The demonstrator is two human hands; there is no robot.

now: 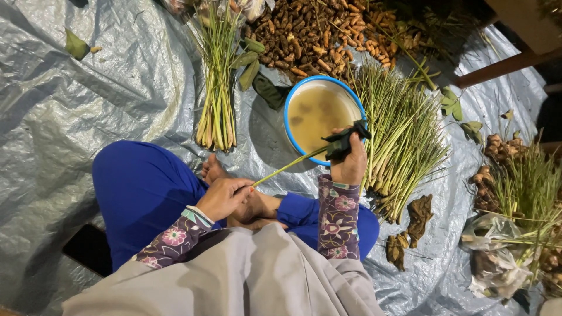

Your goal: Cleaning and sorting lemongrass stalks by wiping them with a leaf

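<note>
I sit cross-legged in blue trousers on a grey plastic tarp [70, 117]. My left hand [222, 198] pinches the lower end of a thin green lemongrass stalk [287, 167]. My right hand [349, 161] grips a dark wet cloth [345, 140] wrapped around the stalk's upper part, just at the near rim of a blue-rimmed basin [319, 111] filled with murky brown water. The stalk slants from my lap up to the basin.
A tied lemongrass bundle [216, 99] lies left of the basin, a loose pile of stalks [401, 140] right of it. Brown turmeric roots [316, 35] heap behind. Ginger-like roots [497, 169] and clear bags [497, 257] sit at right. Dark rags [418, 213] lie near my right knee.
</note>
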